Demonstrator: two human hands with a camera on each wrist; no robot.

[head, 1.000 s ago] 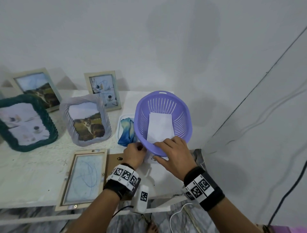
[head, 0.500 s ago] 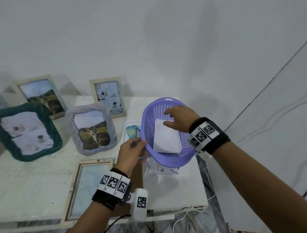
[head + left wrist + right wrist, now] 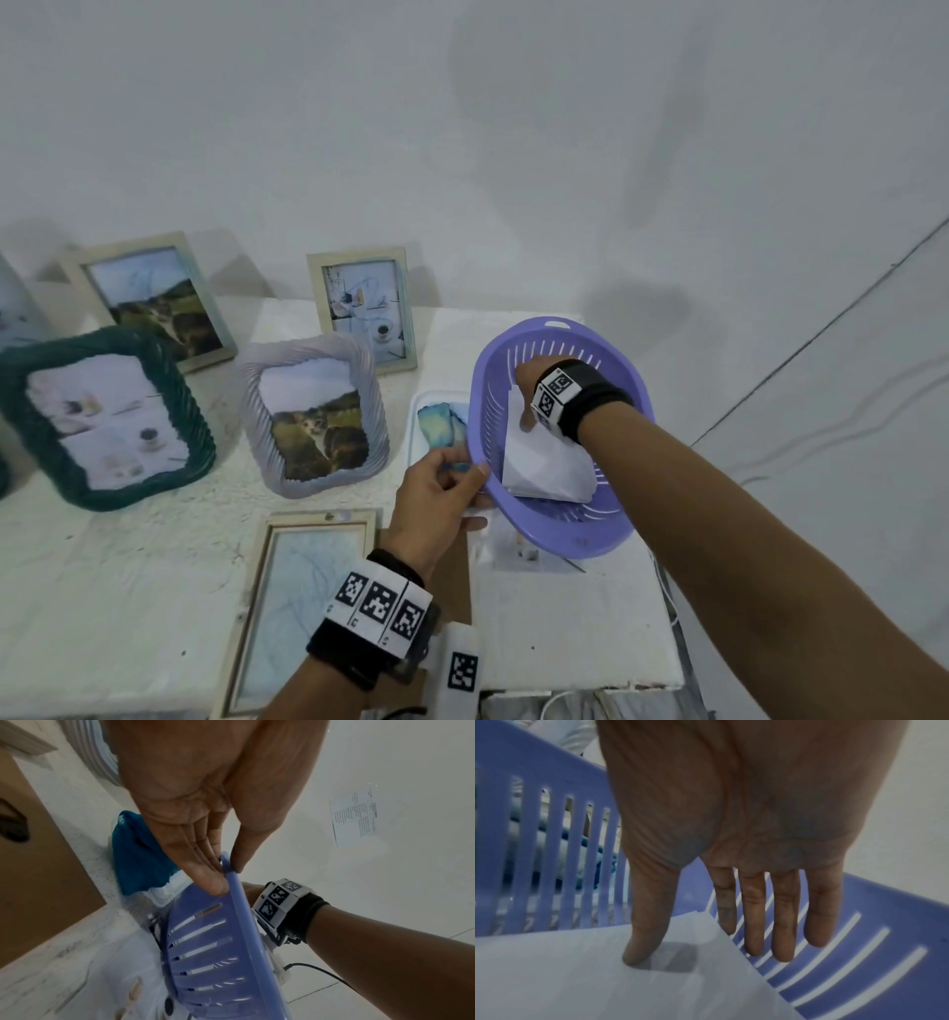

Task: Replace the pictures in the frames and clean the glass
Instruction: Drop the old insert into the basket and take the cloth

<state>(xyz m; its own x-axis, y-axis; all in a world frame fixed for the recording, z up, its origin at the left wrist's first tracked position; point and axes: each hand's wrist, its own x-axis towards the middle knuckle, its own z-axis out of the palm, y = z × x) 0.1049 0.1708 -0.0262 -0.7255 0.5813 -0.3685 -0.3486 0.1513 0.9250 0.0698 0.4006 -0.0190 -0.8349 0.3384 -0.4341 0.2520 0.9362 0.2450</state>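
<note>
Table (image 3: 128,591) of mottled white carries everything; purple basket (image 3: 606,534), the landmark, tilts above its right end; left of the basket stand four filled frames, the lilac frame (image 3: 313,421) nearest, the green frame (image 3: 102,416) beyond it; a bare wooden frame (image 3: 303,606) lies flat, nearer the person than the basket; white paper (image 3: 544,462) sits inside the basket; left hand (image 3: 436,498) pinches the basket's rim; right hand (image 3: 529,385), inside the basket, lays thumb and straight fingers on the paper's top edge.

A home corner: framed photos (image 3: 318,421) on a white table (image 3: 128,565).
</note>
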